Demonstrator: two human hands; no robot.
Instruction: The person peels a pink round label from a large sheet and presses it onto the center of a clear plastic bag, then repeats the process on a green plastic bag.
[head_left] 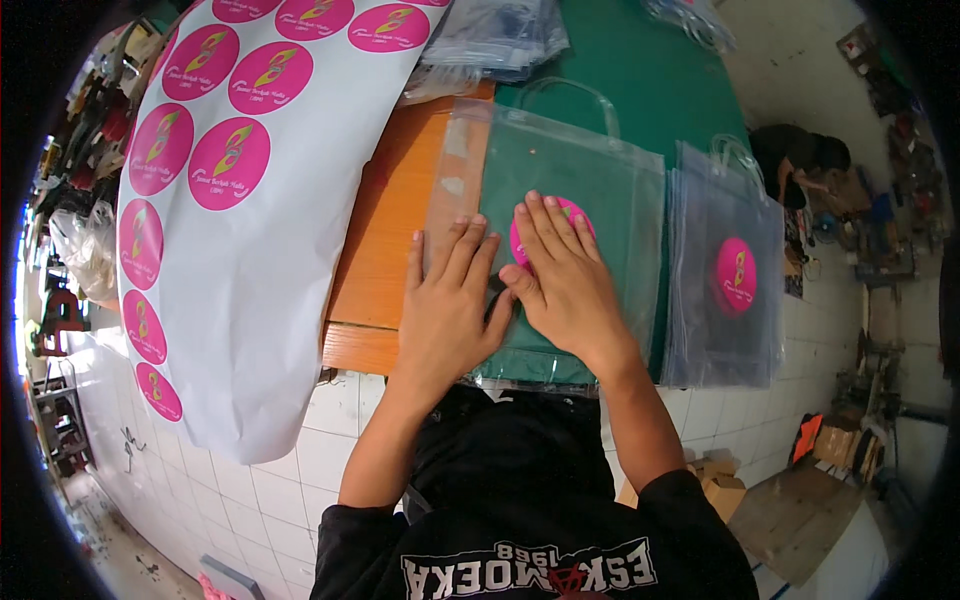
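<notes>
From the head view we see our left hand (448, 305) lying flat, fingers spread, on a clear plastic bag (590, 190) with a loop handle. Our right hand (560, 265) lies flat beside it, thumb touching the left hand, pressing on a round pink sticker (522, 240) on the bag; neither hand grips anything. The bag rests on the counter (385, 250), part bare orange wood, part covered in green. Just right of it lies a stack of like bags (725, 290), the top one bearing a pink sticker. On our left a long white sheet of pink stickers (230, 200) drapes over the counter edge. More clear bags (495, 40) lie at the far side. Below is a white tiled floor (290, 470), with cardboard boxes (720, 485) at right and cluttered shelves along both walls
</notes>
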